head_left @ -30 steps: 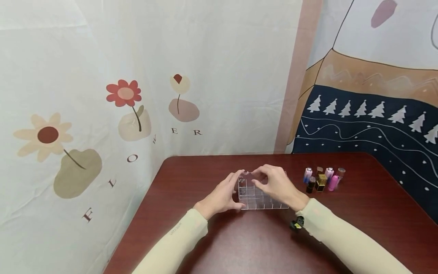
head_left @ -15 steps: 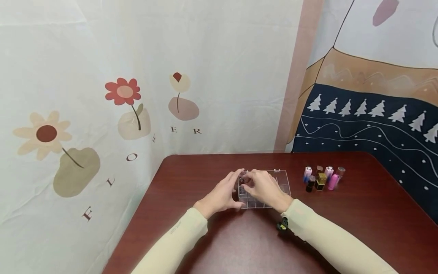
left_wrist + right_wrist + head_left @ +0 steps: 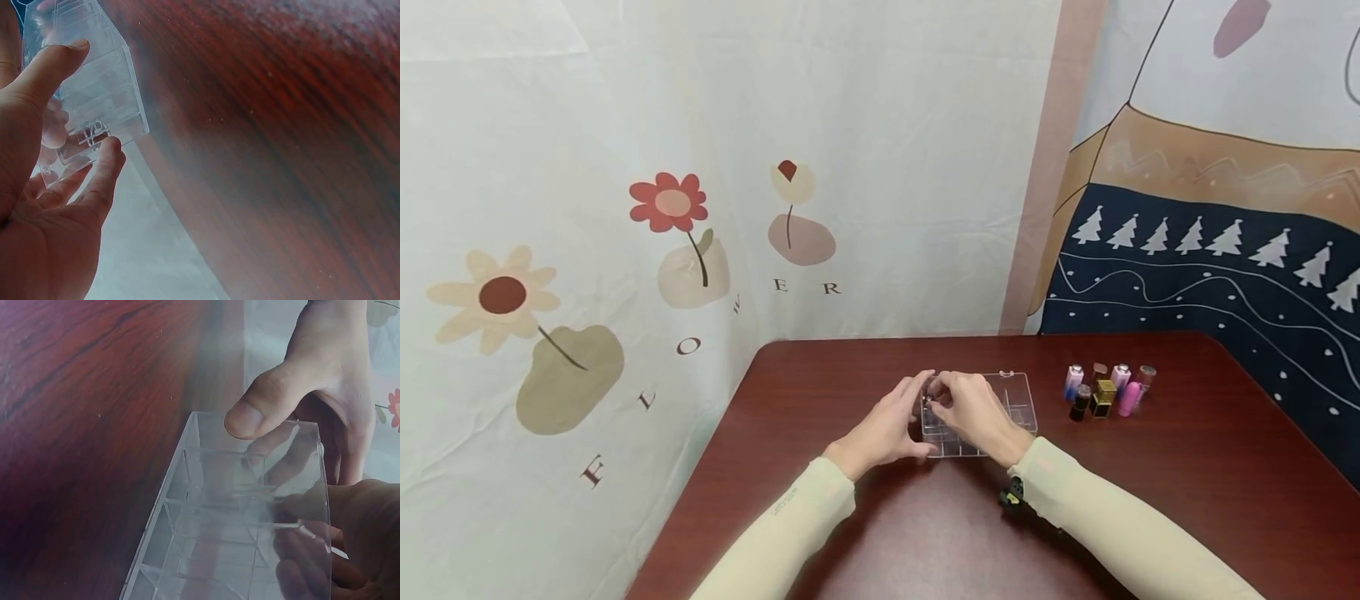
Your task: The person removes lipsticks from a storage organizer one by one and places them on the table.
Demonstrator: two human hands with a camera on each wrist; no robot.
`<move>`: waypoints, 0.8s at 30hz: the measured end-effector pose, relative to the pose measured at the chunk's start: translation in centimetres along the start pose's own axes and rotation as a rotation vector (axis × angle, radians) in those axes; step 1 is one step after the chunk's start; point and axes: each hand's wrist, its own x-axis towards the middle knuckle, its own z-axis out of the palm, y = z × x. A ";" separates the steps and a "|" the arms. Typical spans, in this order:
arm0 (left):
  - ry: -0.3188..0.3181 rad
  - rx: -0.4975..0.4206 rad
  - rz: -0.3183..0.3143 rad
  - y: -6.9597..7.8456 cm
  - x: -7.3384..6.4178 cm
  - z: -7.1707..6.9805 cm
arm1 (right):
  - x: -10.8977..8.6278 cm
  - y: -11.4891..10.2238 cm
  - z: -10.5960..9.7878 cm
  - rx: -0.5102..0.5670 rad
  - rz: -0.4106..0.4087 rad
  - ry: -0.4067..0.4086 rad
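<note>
A clear plastic box (image 3: 1019, 402), divided into several compartments, sits on the dark red table. My left hand (image 3: 887, 423) holds its left end, thumb at the front corner and fingers toward the back. In the left wrist view the left hand's thumb (image 3: 53, 65) lies across the clear box (image 3: 103, 78). Over the box's back left part is my right hand (image 3: 976, 412), thumb and fingers curled close together. A small dark spot shows by these fingertips; whether they pinch something is unclear. The right wrist view shows the right hand (image 3: 369, 534) at the box's side, partly seen through clear plastic.
Right of the box stands a group of small cosmetic tubes, among them a pink tube (image 3: 1129, 400), a black tube (image 3: 1080, 404) and a gold-and-black tube (image 3: 1102, 400). The table's far edge meets a hanging cloth (image 3: 887, 250) with printed flowers.
My right hand has moved left over the box to its back left part, and its fingers have drawn closer together. The left hand keeps its hold; the box has hardly moved.
</note>
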 end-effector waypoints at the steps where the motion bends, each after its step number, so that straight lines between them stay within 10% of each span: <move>1: 0.000 0.001 -0.002 0.0 0.0 0.0 | 0.0 0.0 0.0 0.010 0.005 0.001; 24: 0.019 0.007 0.011 0.0 0.1 0.1 | 0.0 -0.1 -3.0 0.102 -0.103 0.166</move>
